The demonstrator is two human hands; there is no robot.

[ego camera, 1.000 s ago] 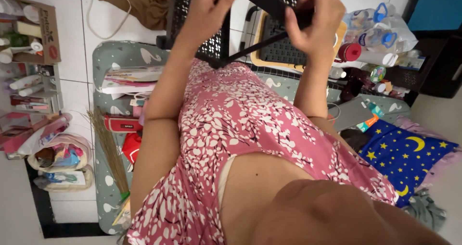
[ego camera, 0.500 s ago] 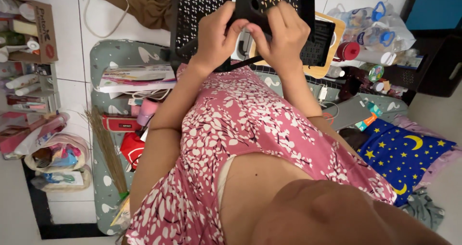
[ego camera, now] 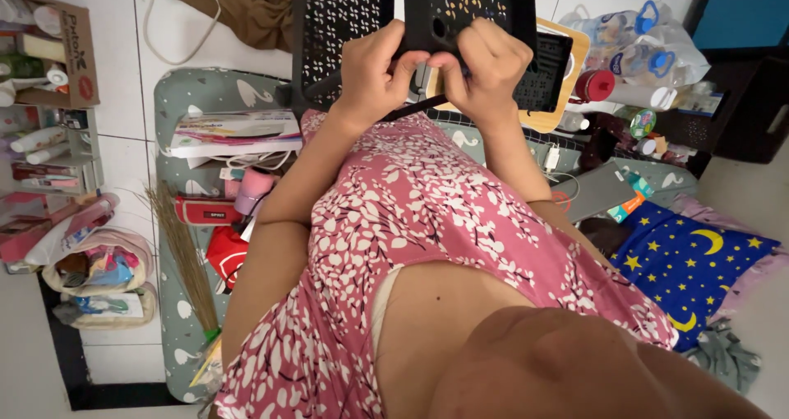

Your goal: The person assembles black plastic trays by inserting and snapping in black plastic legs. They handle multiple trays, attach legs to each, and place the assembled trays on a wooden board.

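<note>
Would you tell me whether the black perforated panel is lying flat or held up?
Held up: both hands grip the black perforated panel.

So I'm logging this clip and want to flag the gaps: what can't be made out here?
Head view only:
- Black perforated panel: its top is cut off by the picture's upper edge.
- Where the left hand and right hand meet: the fingers hide the part they pinch.
- Black basket: mostly hidden behind the right hand and panel.
- Lap and legs: covered by the pink floral dress.
- Bottles: too small to identify.
</note>
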